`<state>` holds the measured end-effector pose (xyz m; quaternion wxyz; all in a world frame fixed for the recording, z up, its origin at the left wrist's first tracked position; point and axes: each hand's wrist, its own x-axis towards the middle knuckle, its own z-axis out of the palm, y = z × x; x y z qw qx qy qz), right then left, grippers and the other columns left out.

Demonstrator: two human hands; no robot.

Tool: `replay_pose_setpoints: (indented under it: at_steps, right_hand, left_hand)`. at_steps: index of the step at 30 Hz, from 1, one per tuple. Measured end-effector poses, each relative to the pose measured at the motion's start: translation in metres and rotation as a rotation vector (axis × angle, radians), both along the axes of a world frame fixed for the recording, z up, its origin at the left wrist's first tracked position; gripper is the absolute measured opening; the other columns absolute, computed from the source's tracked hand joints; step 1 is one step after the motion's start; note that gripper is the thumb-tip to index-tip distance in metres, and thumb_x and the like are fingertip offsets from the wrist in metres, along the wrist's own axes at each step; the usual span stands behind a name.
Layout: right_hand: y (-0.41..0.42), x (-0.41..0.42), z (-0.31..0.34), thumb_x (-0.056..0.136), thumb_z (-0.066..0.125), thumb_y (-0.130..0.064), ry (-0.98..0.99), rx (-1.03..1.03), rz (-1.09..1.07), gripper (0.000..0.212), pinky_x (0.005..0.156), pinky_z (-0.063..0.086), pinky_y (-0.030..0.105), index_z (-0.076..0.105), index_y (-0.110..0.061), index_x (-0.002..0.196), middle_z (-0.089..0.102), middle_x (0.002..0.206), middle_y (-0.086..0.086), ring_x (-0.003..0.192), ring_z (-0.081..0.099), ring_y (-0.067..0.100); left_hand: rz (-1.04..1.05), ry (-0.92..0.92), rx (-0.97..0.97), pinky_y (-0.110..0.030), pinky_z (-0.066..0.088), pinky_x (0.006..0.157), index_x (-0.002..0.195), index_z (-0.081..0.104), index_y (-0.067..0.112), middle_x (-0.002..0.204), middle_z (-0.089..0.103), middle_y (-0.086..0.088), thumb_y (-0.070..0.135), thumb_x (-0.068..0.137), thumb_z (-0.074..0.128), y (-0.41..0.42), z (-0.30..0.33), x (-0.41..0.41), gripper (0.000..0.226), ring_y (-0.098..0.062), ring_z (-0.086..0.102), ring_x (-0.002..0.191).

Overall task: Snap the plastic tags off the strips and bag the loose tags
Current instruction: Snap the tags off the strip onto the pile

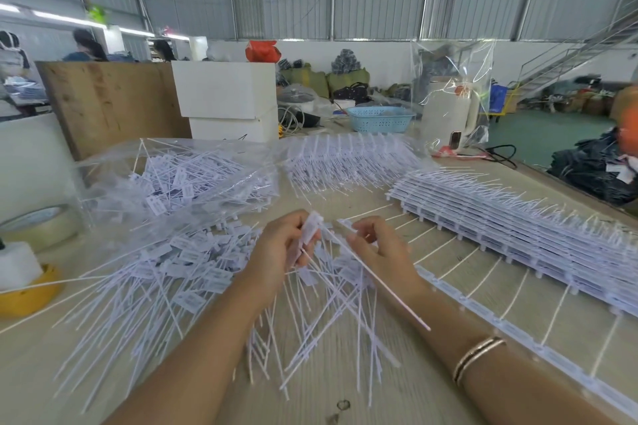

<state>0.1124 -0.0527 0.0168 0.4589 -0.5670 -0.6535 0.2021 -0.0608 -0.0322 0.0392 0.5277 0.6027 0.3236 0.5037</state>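
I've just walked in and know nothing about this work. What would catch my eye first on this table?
Probably the two hands at the centre: the left hand grips a bunch of white tags, and the right hand pinches a thin tail. Around them lies a loose tag pile, with a clear bag of tags behind it on the left. On the right sits a tall stack of strips.

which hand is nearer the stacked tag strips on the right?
Right. The right hand sits just left of the stacked tag strips, pinching a thin tag tail. The left hand is farther left, gripping a bunch of tags over the loose pile.
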Motion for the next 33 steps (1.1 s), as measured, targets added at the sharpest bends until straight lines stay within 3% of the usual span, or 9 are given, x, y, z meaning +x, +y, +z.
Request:
replay_pose_setpoints:
  at_steps: [2, 5, 7, 10, 14, 18, 22, 26, 33]
  right_hand:
    - [-0.002, -0.004, 0.003, 0.093, 0.052, -0.041, -0.037, -0.004, -0.074, 0.024, 0.103, 0.027, 0.036, 0.053, -0.03, 0.114, 0.055, 0.106, -0.011, 0.112, 0.048, 0.014]
    - [-0.012, -0.002, 0.003, 0.096, 0.036, -0.053, 0.192, -0.061, 0.015, 0.03, 0.104, 0.032, 0.039, 0.062, -0.037, 0.093, 0.061, 0.102, -0.016, 0.107, 0.051, 0.007]
    - [-0.017, -0.001, 0.005, 0.097, 0.033, -0.055, 0.08, -0.14, 0.093, 0.042, 0.099, 0.028, 0.035, 0.066, -0.035, 0.08, 0.064, 0.091, -0.017, 0.1, 0.052, 0.001]
    - [-0.013, -0.006, 0.003, 0.098, 0.043, -0.042, -0.324, 0.018, 0.057, 0.041, 0.086, 0.018, 0.033, 0.058, -0.032, 0.061, 0.061, 0.072, -0.012, 0.085, 0.051, -0.003]
    - [-0.013, -0.007, 0.003, 0.097, 0.049, -0.027, -0.006, 0.155, 0.088, 0.045, 0.085, 0.02, 0.033, 0.053, -0.034, 0.053, 0.054, 0.057, -0.018, 0.074, 0.05, -0.006]
    - [-0.012, 0.0, 0.001, 0.087, 0.048, -0.04, 0.185, 0.117, 0.23, 0.042, 0.077, 0.034, 0.036, 0.057, -0.02, 0.051, 0.053, 0.052, -0.008, 0.055, 0.047, 0.002]
    - [-0.01, 0.004, 0.004, 0.084, 0.052, -0.045, 0.369, 0.098, 0.288, 0.041, 0.065, 0.04, 0.02, 0.054, -0.009, 0.063, 0.05, 0.058, -0.004, 0.06, 0.048, 0.011]
    - [-0.009, 0.0, 0.002, 0.09, 0.056, -0.026, 0.367, 0.001, 0.421, 0.022, 0.067, 0.044, 0.02, 0.06, -0.014, 0.073, 0.057, 0.059, 0.0, 0.06, 0.054, 0.013]
    - [-0.014, -0.002, 0.008, 0.093, 0.056, -0.012, 0.282, 0.009, 0.419, 0.036, 0.065, 0.043, 0.016, 0.061, -0.021, 0.059, 0.057, 0.058, -0.001, 0.057, 0.053, 0.009]
  left_hand:
    - [0.044, 0.178, 0.073, -0.018, 0.031, 0.042, 0.059, 0.06, 0.013, 0.053, 0.051, -0.004, 0.005, 0.07, 0.042, 0.003, -0.003, 0.0, 0.023, -0.012, 0.035, 0.039]
    - [0.021, 0.418, 0.148, -0.023, 0.04, 0.047, 0.071, 0.071, 0.016, 0.052, 0.052, 0.009, -0.002, 0.087, 0.047, 0.003, -0.009, 0.001, 0.033, -0.01, 0.043, 0.044]
    - [0.028, 0.496, 0.181, -0.029, 0.043, 0.054, 0.084, 0.07, 0.006, 0.051, 0.052, 0.014, 0.002, 0.089, 0.049, 0.006, -0.014, 0.002, 0.022, -0.01, 0.047, 0.049]
    - [0.035, 0.45, 0.195, -0.028, 0.047, 0.058, 0.094, 0.063, 0.015, 0.069, 0.061, 0.01, 0.005, 0.083, 0.05, 0.006, -0.015, 0.004, 0.019, -0.011, 0.056, 0.058]
    - [0.031, 0.161, 0.03, -0.021, 0.045, 0.051, 0.093, 0.056, 0.015, 0.076, 0.064, 0.002, -0.002, 0.092, 0.047, 0.004, -0.01, 0.004, 0.019, -0.014, 0.062, 0.056]
    - [0.007, 0.249, 0.071, -0.019, 0.042, 0.052, 0.062, 0.062, 0.023, 0.057, 0.059, 0.003, 0.024, 0.099, 0.044, -0.001, -0.01, 0.003, 0.041, -0.012, 0.055, 0.051]
    - [-0.03, 0.223, 0.075, -0.023, 0.04, 0.058, 0.047, 0.058, 0.023, 0.05, 0.053, 0.003, 0.016, 0.097, 0.043, -0.004, -0.007, 0.007, 0.053, -0.012, 0.049, 0.049]
    - [-0.069, 0.269, 0.076, -0.02, 0.041, 0.057, 0.046, 0.058, 0.022, 0.05, 0.054, 0.002, 0.027, 0.088, 0.05, -0.009, -0.007, 0.011, 0.042, -0.012, 0.051, 0.051]
    - [0.074, 0.434, 0.182, -0.02, 0.043, 0.056, 0.061, 0.059, 0.001, 0.048, 0.052, 0.003, 0.036, 0.094, 0.052, -0.01, -0.007, 0.014, 0.049, -0.009, 0.048, 0.046]
